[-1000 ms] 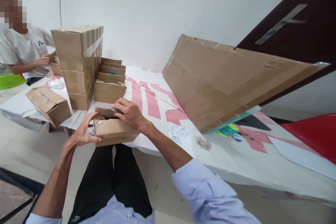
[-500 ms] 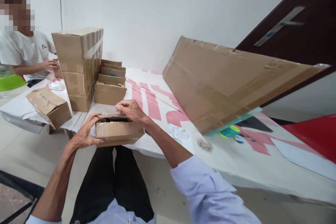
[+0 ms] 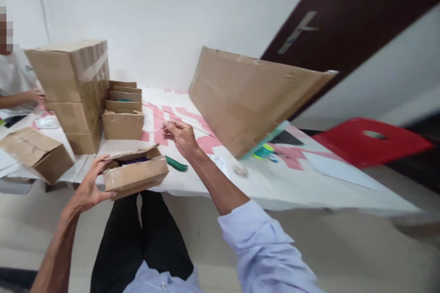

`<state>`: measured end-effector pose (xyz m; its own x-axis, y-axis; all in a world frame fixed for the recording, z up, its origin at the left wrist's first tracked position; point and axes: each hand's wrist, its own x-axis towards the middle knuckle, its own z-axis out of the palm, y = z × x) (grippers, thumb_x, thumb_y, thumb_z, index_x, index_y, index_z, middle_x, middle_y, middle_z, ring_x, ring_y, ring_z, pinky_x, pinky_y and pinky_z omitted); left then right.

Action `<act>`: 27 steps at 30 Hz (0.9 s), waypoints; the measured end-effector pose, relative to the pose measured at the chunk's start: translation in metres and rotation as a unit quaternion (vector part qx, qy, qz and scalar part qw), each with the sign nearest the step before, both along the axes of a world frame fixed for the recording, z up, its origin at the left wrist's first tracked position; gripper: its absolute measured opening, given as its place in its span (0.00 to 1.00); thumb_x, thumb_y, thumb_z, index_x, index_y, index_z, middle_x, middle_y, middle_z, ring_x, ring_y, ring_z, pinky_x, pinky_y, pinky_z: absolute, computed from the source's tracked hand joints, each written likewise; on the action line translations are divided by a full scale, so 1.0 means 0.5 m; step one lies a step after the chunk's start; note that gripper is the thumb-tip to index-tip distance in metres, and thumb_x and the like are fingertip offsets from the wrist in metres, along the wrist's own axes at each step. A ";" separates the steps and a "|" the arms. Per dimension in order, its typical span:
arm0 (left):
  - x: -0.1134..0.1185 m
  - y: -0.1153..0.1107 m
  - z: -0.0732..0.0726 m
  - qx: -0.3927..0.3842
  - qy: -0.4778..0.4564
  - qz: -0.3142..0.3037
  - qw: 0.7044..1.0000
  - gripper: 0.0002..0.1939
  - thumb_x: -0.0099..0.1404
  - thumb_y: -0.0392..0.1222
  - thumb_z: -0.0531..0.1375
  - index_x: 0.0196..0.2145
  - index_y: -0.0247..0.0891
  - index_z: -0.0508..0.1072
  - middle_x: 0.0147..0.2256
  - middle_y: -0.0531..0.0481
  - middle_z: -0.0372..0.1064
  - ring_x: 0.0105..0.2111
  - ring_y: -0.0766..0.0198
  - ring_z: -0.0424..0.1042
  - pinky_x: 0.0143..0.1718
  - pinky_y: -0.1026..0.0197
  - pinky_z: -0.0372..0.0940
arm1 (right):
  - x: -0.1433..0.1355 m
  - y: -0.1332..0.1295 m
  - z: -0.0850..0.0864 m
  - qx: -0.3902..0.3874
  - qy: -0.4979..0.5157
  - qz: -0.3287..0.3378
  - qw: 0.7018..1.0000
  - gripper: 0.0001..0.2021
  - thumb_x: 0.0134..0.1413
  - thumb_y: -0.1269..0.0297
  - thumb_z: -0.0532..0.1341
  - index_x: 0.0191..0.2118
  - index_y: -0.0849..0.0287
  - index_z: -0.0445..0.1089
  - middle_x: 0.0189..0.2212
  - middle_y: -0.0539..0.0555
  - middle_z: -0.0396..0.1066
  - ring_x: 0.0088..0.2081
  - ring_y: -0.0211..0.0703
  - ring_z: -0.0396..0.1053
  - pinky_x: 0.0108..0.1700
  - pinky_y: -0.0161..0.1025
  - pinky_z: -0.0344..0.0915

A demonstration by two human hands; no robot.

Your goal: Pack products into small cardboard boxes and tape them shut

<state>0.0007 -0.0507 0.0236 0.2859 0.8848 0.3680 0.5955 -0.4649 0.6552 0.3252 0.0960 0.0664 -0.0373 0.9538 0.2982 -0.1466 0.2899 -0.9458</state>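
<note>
My left hand (image 3: pixel 90 186) grips the left end of a small cardboard box (image 3: pixel 135 178), thumb on the front and fingers at the back. The box is tilted over the table's front edge, with its top open. Something dark purple (image 3: pixel 137 161) shows inside it. To the right, my right hand (image 3: pixel 181 136) is raised apart from the box, thumb and fingertips pinched together. Whatever lies between those fingertips is too small to make out. A green, curved, handle-like object (image 3: pixel 176 163) lies on the table just right of the box.
Stacked taped boxes (image 3: pixel 74 96) and a row of open boxes (image 3: pixel 123 124) stand at the left. Nearby lies a closed box (image 3: pixel 36 153). A large cardboard sheet (image 3: pixel 240 96) leans behind a tape roll (image 3: pixel 240 170). A red chair (image 3: pixel 357 146) is at right; another person (image 3: pixel 15 84) sits far left.
My right hand has left the box's opening and moved right. The box has tilted, showing purple contents. The green object has come into view, and the camera has turned right.
</note>
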 end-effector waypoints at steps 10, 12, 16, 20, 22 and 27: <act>-0.010 0.058 0.001 -0.009 0.000 0.074 0.997 0.43 0.53 0.64 0.71 0.62 0.47 0.67 0.64 0.40 0.62 0.62 0.40 0.68 0.56 0.40 0.74 | 0.479 -0.092 -0.154 0.033 -0.213 -0.400 0.891 0.22 0.51 0.41 0.61 0.29 0.58 0.75 0.22 0.52 0.72 0.27 0.45 0.70 0.30 0.40 0.68; -0.005 0.059 0.009 -0.009 -0.015 0.086 0.996 0.40 0.52 0.62 0.71 0.59 0.49 0.68 0.63 0.43 0.64 0.61 0.40 0.69 0.55 0.43 0.75 | 0.527 -0.108 -0.181 0.027 -0.234 -0.422 0.876 0.20 0.51 0.44 0.60 0.28 0.57 0.74 0.22 0.52 0.73 0.28 0.46 0.71 0.32 0.41 0.68; -0.006 0.065 0.018 -0.013 -0.028 0.099 0.995 0.39 0.47 0.60 0.72 0.56 0.53 0.69 0.61 0.46 0.65 0.63 0.38 0.68 0.58 0.43 0.74 | 0.563 -0.106 -0.225 0.023 -0.288 -0.430 0.855 0.14 0.53 0.52 0.60 0.28 0.57 0.76 0.28 0.56 0.79 0.34 0.49 0.75 0.41 0.43 0.70; -0.016 0.076 0.016 -0.028 -0.032 0.099 0.994 0.41 0.46 0.58 0.73 0.58 0.57 0.68 0.62 0.48 0.63 0.64 0.36 0.67 0.61 0.40 0.70 | 0.559 -0.085 -0.261 0.024 -0.347 -0.410 0.843 0.12 0.56 0.59 0.60 0.29 0.56 0.78 0.34 0.57 0.81 0.38 0.48 0.76 0.46 0.42 0.69; -0.021 0.079 0.013 -0.030 -0.035 0.100 0.994 0.40 0.47 0.58 0.73 0.58 0.59 0.68 0.61 0.49 0.63 0.63 0.36 0.68 0.60 0.40 0.71 | 0.556 -0.078 -0.276 0.024 -0.373 -0.401 0.837 0.12 0.59 0.60 0.59 0.31 0.56 0.79 0.35 0.57 0.81 0.38 0.48 0.76 0.46 0.41 0.68; -0.035 0.084 0.002 -0.022 -0.002 0.087 0.996 0.39 0.51 0.59 0.71 0.60 0.62 0.66 0.63 0.50 0.61 0.62 0.37 0.68 0.58 0.42 0.73 | 0.583 -0.081 -0.289 0.018 -0.417 -0.406 0.813 0.14 0.63 0.61 0.57 0.35 0.58 0.81 0.38 0.59 0.82 0.40 0.48 0.76 0.46 0.40 0.68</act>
